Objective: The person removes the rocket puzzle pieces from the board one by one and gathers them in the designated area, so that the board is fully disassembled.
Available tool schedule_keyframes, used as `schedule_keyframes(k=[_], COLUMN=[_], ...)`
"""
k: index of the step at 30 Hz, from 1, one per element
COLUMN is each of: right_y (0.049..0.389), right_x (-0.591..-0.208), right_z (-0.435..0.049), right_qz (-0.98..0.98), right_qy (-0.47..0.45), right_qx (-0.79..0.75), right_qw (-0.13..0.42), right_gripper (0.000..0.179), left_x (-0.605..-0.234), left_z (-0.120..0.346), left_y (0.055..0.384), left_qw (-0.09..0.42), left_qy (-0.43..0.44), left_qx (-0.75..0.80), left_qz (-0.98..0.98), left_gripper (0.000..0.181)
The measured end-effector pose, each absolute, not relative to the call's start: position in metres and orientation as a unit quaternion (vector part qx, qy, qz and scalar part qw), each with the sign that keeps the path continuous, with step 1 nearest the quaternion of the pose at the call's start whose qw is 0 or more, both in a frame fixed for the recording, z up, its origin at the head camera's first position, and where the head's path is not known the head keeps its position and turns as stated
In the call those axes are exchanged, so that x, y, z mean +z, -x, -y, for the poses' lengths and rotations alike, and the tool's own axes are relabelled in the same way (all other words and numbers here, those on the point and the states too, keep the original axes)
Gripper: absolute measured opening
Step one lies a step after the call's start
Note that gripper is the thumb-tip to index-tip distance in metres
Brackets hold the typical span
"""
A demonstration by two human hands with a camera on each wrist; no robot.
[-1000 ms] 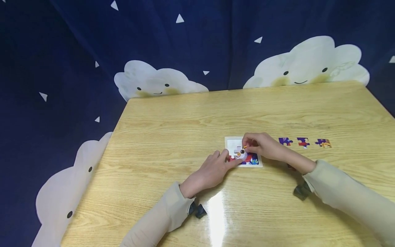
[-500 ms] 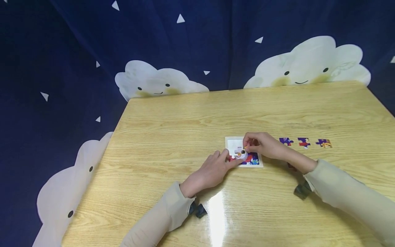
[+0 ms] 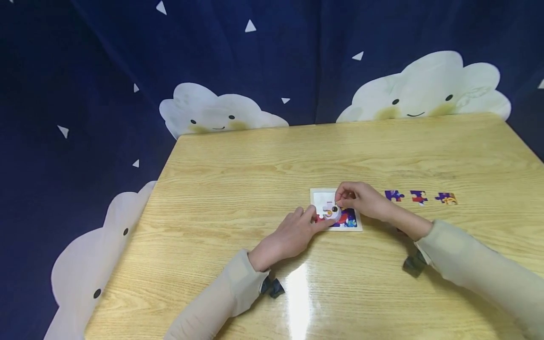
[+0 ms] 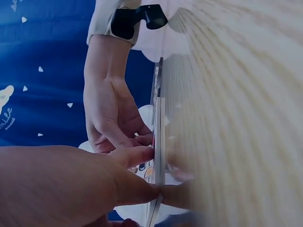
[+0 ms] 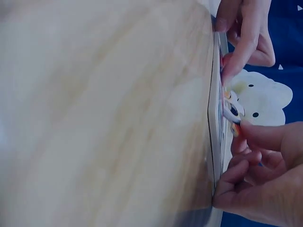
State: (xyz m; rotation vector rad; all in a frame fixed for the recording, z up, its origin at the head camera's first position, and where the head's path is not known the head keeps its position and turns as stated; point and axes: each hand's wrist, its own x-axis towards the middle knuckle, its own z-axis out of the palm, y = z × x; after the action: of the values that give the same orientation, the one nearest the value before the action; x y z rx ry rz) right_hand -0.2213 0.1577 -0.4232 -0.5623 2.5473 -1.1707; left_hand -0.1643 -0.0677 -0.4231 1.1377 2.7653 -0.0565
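Note:
A small jigsaw puzzle board (image 3: 313, 193) with a pale frame lies on the table, partly filled with colourful pieces. My right hand (image 3: 361, 200) is over its right side. Between thumb and finger it pinches a white puzzle piece (image 5: 232, 116) with a black spot and an orange part; the right wrist view shows it tilted up from the board. My left hand (image 3: 295, 233) rests at the board's lower left. One extended finger presses on the pieces inside, and others touch the frame's edge. The hands hide part of the picture.
Three loose puzzle pieces lie in a row to the right: a left one (image 3: 394, 195), a middle one (image 3: 418, 197) and a right one (image 3: 446, 198). Another piece (image 3: 400, 230) is mostly hidden under the right forearm. A dark blue cloud-print curtain (image 3: 276, 56) hangs behind the table (image 3: 238, 174).
Both hands stay nearly in place. An orange bit seen at the right fingertips in the earlier head frames is now hidden there.

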Motion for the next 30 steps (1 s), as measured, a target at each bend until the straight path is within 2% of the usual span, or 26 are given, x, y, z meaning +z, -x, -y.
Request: schedule_keyframes(k=[9, 15, 30], right_y=[0.2216, 0.2214, 0.2174], right_x=[-0.4253, -0.4268, -0.4239], right_z=[-0.1584, -0.1599, -0.1557], right_qz=[-0.886, -0.884, -0.882], right_qy=[0.199, 0.228, 0.156], right_qx=[-0.395, -0.391, -0.423], right_qw=[0.140, 0.120, 0.136], right_gripper=[0.004, 0.007, 0.006], left_x=[-0.4216, -0.4219, -0.4199], left_z=[0.0679, 0.0678, 0.0663], left_y=[0.1631, 0.1627, 0.1628], left_qw=[0.076, 0.073, 0.070], left_qy=[-0.381, -0.379, -0.382], left_qx=[-0.026, -0.029, -0.039], left_qz=[-0.921, -0.922, -0.921], left_gripper=[0.055, 0.055, 0.055])
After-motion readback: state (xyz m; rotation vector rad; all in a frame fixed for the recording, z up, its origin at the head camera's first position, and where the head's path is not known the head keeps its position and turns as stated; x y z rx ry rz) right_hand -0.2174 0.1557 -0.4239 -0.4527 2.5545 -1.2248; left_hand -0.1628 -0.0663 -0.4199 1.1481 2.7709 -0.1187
